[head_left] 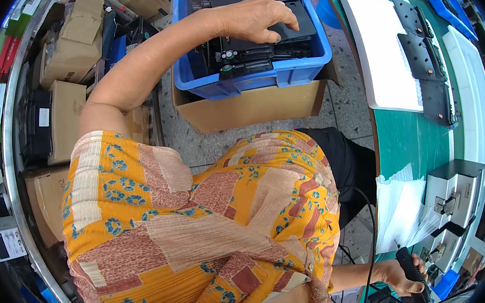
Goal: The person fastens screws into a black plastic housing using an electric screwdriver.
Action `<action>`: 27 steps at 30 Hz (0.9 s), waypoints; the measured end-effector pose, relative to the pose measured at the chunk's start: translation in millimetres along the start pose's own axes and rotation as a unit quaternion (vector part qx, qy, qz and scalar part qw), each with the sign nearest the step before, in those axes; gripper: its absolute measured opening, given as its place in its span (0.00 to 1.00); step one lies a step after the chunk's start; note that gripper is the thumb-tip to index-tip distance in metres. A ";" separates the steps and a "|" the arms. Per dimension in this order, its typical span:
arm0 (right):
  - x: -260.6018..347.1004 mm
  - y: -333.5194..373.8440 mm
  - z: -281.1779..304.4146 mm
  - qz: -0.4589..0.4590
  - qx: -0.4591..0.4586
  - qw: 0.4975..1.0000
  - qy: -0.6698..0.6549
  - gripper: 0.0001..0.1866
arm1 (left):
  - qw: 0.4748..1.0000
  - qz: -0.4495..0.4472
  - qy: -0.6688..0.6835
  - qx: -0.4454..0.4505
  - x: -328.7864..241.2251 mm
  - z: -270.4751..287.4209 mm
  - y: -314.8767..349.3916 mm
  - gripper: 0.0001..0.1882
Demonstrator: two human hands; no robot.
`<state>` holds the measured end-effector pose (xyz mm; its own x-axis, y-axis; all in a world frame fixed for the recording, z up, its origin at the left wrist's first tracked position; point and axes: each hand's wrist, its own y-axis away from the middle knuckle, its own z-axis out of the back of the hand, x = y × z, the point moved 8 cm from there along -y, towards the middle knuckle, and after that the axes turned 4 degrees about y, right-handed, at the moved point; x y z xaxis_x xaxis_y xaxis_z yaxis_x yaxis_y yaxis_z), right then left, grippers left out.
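My left hand [257, 20] reaches over a blue plastic bin [305, 75] that holds black plastic parts. It lies over a flat black panel [293, 21] there. Thumb and forefinger are apart, with nothing visible between their tips; whether the fingers touch the panel is hard to see. Below the hand lie narrow black parts [252, 68] with small green-ringed knobs. At the lower right, my right hand [402, 279] is closed around a black electric screwdriver [409, 267], its thin bit pointing toward a sheet of clear plastic wrap [400, 210] on the green bench.
The bin stands in a cardboard box [245, 114] on the speckled floor. On the green bench [410, 154] are a white foam slab [375, 53] with black perforated parts [425, 60], and a silver metal fixture [452, 202] with clamps. A black cable [370, 221] hangs at the bench edge. Cartons [69, 117] line the left.
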<state>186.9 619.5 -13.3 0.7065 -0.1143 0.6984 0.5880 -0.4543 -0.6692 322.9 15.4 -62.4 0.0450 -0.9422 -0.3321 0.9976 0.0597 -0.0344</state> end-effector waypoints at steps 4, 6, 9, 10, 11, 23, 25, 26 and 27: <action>-5.9 -3.1 1.2 -0.013 0.001 1.000 -0.003 0.39 | 1.000 0.019 -0.015 0.006 3.8 -4.4 6.5 0.23; -3.1 -3.8 -1.4 0.000 0.018 1.000 0.002 0.39 | 0.998 0.046 -0.005 0.034 6.2 -8.0 11.4 0.25; -3.6 -3.7 -0.9 -0.003 0.016 1.000 0.012 0.39 | 1.000 0.002 -0.016 0.000 7.1 -14.0 22.1 0.27; -3.7 -4.0 -0.9 -0.004 0.018 1.000 0.014 0.39 | 1.000 0.002 -0.014 -0.022 5.4 -14.8 25.5 0.27; -3.3 -4.4 -0.3 -0.002 0.019 1.000 0.019 0.40 | 1.000 0.003 -0.013 -0.020 2.8 -17.2 27.2 0.27; -9.6 -8.6 0.5 -0.016 0.027 0.999 0.003 0.39 | 0.991 0.046 -0.080 -0.092 10.1 -6.6 34.3 0.23; -8.5 -8.3 0.3 -0.013 0.025 1.000 0.004 0.38 | 0.986 0.094 -0.080 -0.110 19.4 0.5 37.5 0.17; -8.3 -9.3 1.9 -0.014 0.026 1.000 0.004 0.38 | 0.986 0.094 -0.082 -0.112 18.7 2.3 39.1 0.17; -7.9 -9.0 2.4 -0.014 0.026 1.000 0.003 0.37 | 0.988 0.112 -0.075 -0.081 20.2 0.2 39.9 0.16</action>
<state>177.0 626.6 -13.5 0.6873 -0.1070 0.7185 0.6273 -0.4115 -0.6612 363.7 -1.3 -70.3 0.2836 -0.9367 -0.2052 0.9409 0.3131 -0.1293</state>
